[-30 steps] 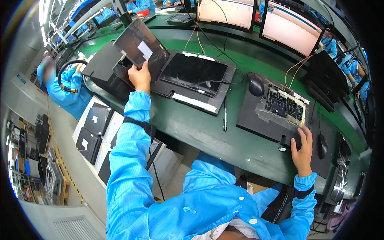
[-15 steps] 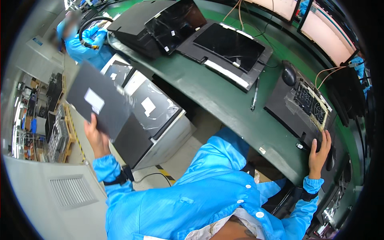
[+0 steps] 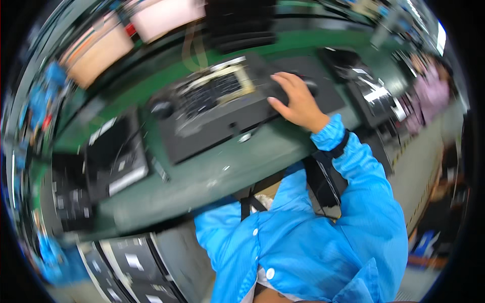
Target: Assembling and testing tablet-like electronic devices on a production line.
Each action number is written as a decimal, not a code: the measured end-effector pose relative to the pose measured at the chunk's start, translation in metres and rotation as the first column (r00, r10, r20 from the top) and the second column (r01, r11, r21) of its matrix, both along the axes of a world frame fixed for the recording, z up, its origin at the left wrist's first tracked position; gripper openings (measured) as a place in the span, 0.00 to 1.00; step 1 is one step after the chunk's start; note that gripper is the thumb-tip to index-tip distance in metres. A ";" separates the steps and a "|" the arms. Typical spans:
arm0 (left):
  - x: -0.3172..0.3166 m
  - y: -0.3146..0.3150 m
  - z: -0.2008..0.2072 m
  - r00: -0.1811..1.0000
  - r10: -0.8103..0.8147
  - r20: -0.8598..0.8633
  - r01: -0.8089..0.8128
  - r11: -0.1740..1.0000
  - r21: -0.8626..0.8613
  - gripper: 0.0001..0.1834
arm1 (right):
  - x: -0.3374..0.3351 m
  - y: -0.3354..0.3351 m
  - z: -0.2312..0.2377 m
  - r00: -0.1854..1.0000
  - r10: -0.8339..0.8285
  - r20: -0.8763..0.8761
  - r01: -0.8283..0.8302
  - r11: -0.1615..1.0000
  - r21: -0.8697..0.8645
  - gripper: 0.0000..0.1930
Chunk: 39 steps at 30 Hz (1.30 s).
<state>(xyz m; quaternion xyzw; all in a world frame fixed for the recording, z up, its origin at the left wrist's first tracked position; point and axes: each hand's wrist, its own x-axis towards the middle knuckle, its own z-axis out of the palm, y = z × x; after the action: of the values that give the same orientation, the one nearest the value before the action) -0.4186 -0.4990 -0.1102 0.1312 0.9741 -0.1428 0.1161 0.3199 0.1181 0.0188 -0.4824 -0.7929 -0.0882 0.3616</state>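
My right hand (image 3: pixel 299 103) is stretched out over the right part of the workbench, thumb and fingers apart, and nothing shows in its grasp. Just behind its fingers is a dark computer mouse (image 3: pixel 309 85), partly covered; whether they touch is unclear. Left of the hand lies a dark flat board (image 3: pixel 197 139) carrying a black keypad in a pale frame (image 3: pixel 217 93). A second black mouse (image 3: pixel 161 108) rests at that board's left end. A small white cable plug (image 3: pixel 245 137) lies by the board's front edge. My left hand is outside the picture.
The green workbench (image 3: pixel 202 187) curves across the view. At its left sit a dark screen panel on a block (image 3: pixel 108 151) and a pen (image 3: pixel 160 170). Stacked dark panels (image 3: pixel 134 260) stand lower left. A person in pink (image 3: pixel 429 96) is at the far right. Monitors line the back.
My view has swung to the right, and the picture is blurred. My left hand, which held a dark flat panel, has left the view. My right hand now reaches beside the mouse.
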 end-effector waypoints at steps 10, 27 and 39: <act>0.265 0.397 0.137 0.410 -0.883 0.229 0.163 0.318 0.934 0.13 | 0.241 -0.018 -0.011 0.621 -0.762 0.187 0.781 0.621 -0.065 0.39; 0.452 0.499 0.146 -0.358 -0.881 0.309 0.167 0.266 0.949 0.12 | 0.261 0.023 0.033 0.851 -0.501 0.157 0.433 0.839 0.329 0.14; 0.445 0.533 0.144 -0.551 -0.706 0.445 -0.285 0.660 0.695 0.45 | 0.139 -0.017 0.104 0.996 -0.085 -0.003 0.078 0.900 0.428 0.18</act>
<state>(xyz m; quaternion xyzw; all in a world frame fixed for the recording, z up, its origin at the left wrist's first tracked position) 0.0261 0.0335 0.0338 0.4801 0.2675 0.3130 0.7745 0.4593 0.1015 0.1225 -0.4235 -0.7362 -0.2787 0.4482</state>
